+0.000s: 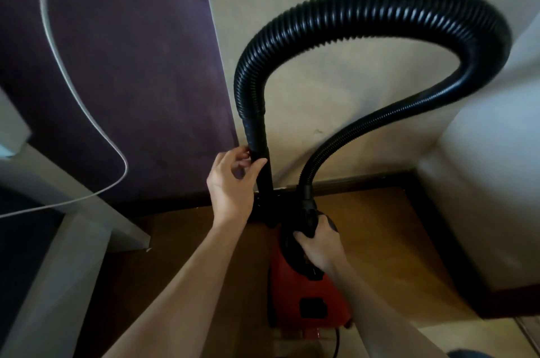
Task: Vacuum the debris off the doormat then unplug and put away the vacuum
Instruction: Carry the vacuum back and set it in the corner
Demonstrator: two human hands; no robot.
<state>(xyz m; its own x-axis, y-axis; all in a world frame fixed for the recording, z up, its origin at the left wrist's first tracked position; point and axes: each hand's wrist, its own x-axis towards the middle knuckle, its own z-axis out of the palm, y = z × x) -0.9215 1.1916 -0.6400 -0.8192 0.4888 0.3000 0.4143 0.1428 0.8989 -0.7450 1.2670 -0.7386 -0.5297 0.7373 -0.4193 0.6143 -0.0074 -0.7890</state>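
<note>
Beige wall rises behind the red canister vacuum on the wooden floor; right hand grips its black top, left hand holds the rigid tube just above it, hose looping overhead.

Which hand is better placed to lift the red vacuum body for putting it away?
Right. The right hand grips the black part on top of the red vacuum; the left hand holds only the rigid hose end.

The hose is black and ribbed; the vacuum body is red with a black top. A white cord crosses a dark purple panel beside a cream wall.
</note>
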